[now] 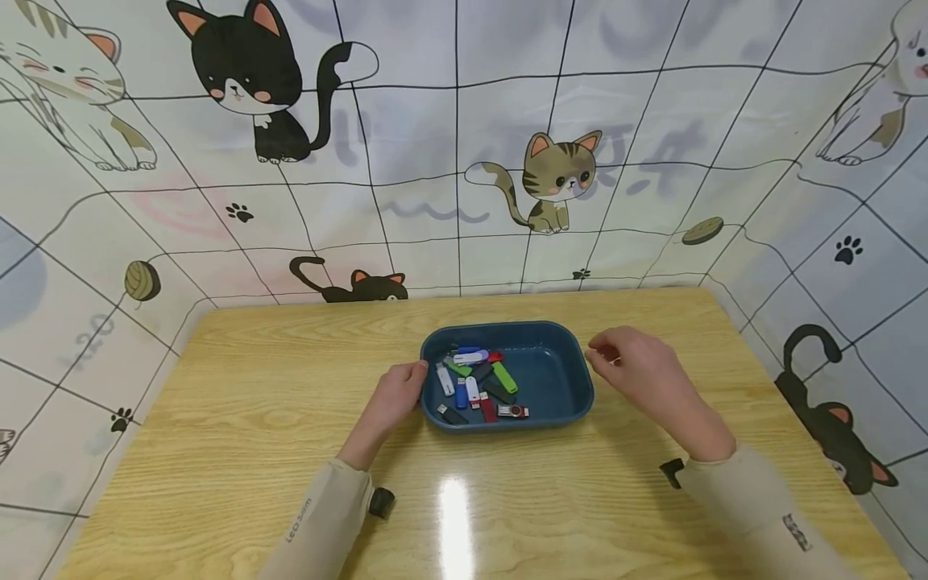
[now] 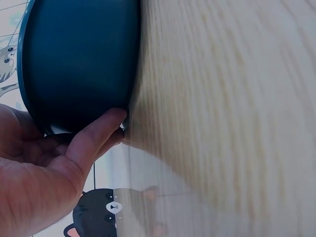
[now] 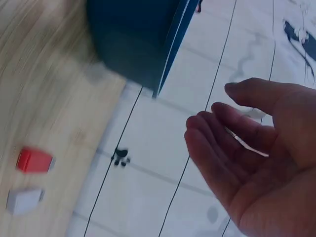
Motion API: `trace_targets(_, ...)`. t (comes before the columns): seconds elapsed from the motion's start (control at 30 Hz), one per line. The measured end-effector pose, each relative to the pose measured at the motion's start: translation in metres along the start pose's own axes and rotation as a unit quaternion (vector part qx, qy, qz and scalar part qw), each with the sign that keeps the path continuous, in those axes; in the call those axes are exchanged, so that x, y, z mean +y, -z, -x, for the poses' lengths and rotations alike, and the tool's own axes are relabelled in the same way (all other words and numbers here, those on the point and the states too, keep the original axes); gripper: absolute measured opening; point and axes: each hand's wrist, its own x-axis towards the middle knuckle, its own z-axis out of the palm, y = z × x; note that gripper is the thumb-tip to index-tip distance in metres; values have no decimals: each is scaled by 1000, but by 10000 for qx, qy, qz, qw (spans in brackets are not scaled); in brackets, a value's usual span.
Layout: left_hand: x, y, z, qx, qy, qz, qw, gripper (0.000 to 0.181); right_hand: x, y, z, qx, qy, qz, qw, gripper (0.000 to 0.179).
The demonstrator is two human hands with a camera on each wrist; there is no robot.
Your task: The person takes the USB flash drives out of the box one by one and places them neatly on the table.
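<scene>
A dark blue plastic tray [image 1: 558,379] sits on the table with several USB flash drives [image 1: 474,379] heaped in its left half, in white, blue, green, red and black. My left hand [image 1: 395,395] grips the tray's left end. In the left wrist view its fingers [image 2: 101,131] touch the outer wall, low down near the tabletop. My right hand [image 1: 641,374] hovers just off the tray's right end, fingers loosely bent and holding nothing. In the right wrist view that hand [image 3: 256,153] is apart from the tray [image 3: 133,44].
The wooden table [image 1: 290,379] meets cat-printed cloth walls [image 1: 449,201] at its back and sides. In the right wrist view, a small red block [image 3: 34,160] and a small white block [image 3: 24,200] appear blurred on the tabletop.
</scene>
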Motion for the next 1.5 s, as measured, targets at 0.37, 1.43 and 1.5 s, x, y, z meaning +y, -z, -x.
trace_targets(0.37, -1, -1, 1, 37, 3, -86, 10000, 46, -33, -43, -23, -1289, 1711, 129, 9767, 25)
trace_targets(1.43, 2, -1, 1, 109, -49, -183, 9998, 46, -47, -79, -50, -2267, 1135, 990, 9623, 19)
trace_targets(1.5, 2, -1, 2, 101, -45, -178, 9998, 46, -46, -78, -50, -2120, 1135, 1053, 9649, 19)
